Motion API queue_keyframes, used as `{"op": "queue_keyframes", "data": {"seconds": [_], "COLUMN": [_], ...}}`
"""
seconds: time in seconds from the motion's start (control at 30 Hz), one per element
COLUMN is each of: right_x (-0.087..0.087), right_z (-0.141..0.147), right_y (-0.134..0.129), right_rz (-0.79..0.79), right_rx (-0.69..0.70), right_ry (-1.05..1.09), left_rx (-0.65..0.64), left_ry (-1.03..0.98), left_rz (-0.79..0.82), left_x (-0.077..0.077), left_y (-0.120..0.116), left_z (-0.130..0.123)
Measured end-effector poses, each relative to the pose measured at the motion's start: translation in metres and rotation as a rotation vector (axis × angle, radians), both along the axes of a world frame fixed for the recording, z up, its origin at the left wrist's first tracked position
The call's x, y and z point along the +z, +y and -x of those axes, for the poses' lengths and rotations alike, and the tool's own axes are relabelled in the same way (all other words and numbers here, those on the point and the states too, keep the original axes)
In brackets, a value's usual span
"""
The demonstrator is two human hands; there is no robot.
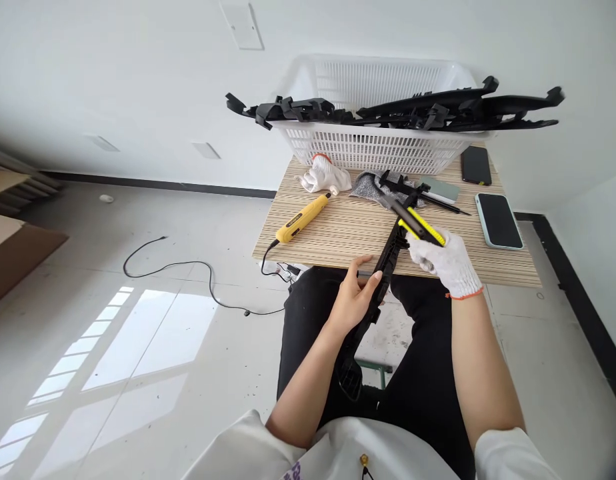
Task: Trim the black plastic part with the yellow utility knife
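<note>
Close in front, the left hand [355, 297] grips a black strip [372, 313] reaching over the table [288, 248]; the gloved right hand [445, 261] clasps a yellow knife [423, 227]. Trimming seems underway, calling next for a steady hold. Behind stands 1 basket [363, 148].

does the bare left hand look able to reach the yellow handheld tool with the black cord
Probably yes: the yellow handheld tool lies on the striped tabletop just beyond the left hand, with nothing between; that hand likely must first release the long black plastic part.
</note>
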State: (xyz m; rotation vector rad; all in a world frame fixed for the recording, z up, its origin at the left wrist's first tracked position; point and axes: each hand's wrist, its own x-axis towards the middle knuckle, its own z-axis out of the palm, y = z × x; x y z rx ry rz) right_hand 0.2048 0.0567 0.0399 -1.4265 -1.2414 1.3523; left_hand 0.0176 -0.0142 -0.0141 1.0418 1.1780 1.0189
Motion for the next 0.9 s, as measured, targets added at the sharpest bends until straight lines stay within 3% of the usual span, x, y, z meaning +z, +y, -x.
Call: {"op": "queue_keyframes", "data": {"seconds": [0.07,0.23,0.4,0.57,0.7,0.83,0.9], "right_x": [-0.002,-0.005,-0.004,0.002,0.001,-0.006,-0.008], "right_z": [-0.001,-0.003,0.001,-0.014,-0.022,-0.020,-0.019], "right_y": [-0.003,-0.008,0.000,0.005,0.004,0.005,0.005], "right_rz": [-0.050,0.050,-0.038,0.031,0.132,0.043,0.075], "right_rx": [-0.057,0.228,-0.212,-0.158,-0.003,-0.167,-0.092], "right_ry": [0.071,0.149,0.030,-0.125,-0.126,-0.130,-0.167], "left_rx": [0.003,0.044,0.089,0.091,0.095,0.098,0.099], "left_ry": [0.033,0.022,-0.006,0.026,0.067,0.081,0.084], "left_rz": [-0.013,-0.003,0.009,-0.004,0.003,-0.002,-0.013], "left_x": [0.000,-0.001,-0.004,-0.003,-0.001,0.000,-0.001], "left_y": [0.000,0.001,0.003,0.003,0.003,0.003,0.003], "left_z": [0.000,0.002,0.006,0.009,0.010,0.010,0.010]}}
